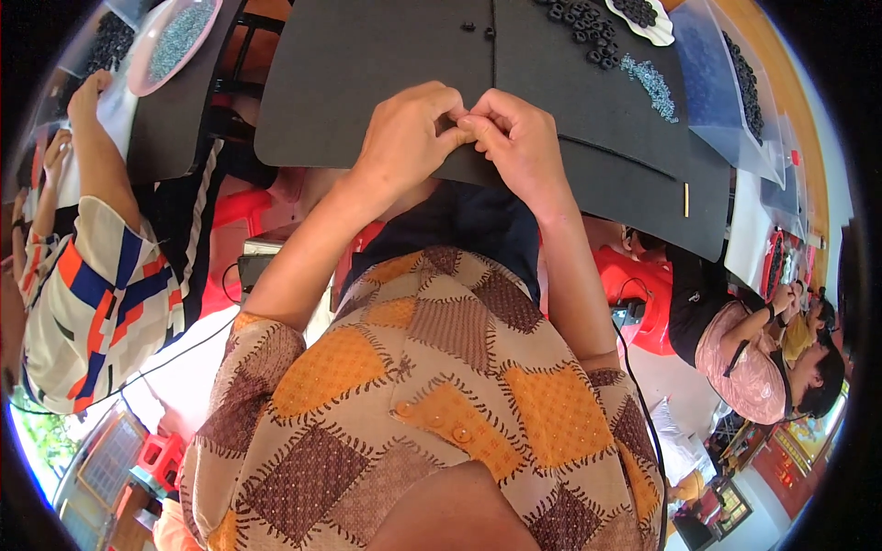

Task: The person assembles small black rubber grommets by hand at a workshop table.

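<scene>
My left hand and my right hand meet over the near part of a black tabletop. Both are closed in a pinch, thumbs and forefingers touching. Whatever small thing sits between the fingertips is hidden. A thin black cord slants across the table to the right of my right hand. Another dark cord-like line runs from the far edge down to the fingers; whether the two join is hidden. Past the hands lie two small black pieces.
At the far right are black ring-shaped beads, pale blue beads, a white dish and a clear plastic bin. A short yellowish stick lies near the right edge. Co-workers sit on both sides; a pink-rimmed tray stands at left.
</scene>
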{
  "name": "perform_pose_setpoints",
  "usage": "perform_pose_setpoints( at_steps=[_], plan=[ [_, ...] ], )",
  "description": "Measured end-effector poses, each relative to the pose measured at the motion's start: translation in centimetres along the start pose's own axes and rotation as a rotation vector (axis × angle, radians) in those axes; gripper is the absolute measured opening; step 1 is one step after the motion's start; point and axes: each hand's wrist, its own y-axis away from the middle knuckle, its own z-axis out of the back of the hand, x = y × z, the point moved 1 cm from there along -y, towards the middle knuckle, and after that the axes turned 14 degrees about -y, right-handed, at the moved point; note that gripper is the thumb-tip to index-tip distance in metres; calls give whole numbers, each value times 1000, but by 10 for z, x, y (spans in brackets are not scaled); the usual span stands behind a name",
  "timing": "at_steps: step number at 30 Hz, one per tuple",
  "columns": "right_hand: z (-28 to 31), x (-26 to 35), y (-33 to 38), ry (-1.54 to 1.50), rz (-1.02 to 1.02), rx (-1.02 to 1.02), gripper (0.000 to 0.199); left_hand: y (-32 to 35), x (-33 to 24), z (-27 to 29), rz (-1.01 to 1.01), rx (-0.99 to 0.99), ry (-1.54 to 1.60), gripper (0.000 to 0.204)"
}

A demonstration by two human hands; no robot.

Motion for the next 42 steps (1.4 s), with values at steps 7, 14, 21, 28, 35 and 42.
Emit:
perform_pose_setpoints(
  at_steps=[7,14,21,28,35,42],
  plan=[
    [3,-4,-5,38,33,24,12,-5,6,-2,-77,-23,-34,22],
    [-1,11,-4,-84,-138,-57,16,-11,12,-2,-185,-28,-116,21],
    [4,7,12,-148,87,-141,13,-12,5,6,-273,36,-150,20],
    [6,21,23,-96,405,-100,35,-12,17,12,107,279,551,27],
    [18,36,27,-50,369,67,31,8,0,6,268,541,1122,29],
    [24,39,35,-119,369,113,28,12,-3,24,233,612,1095,30]
  ],
)
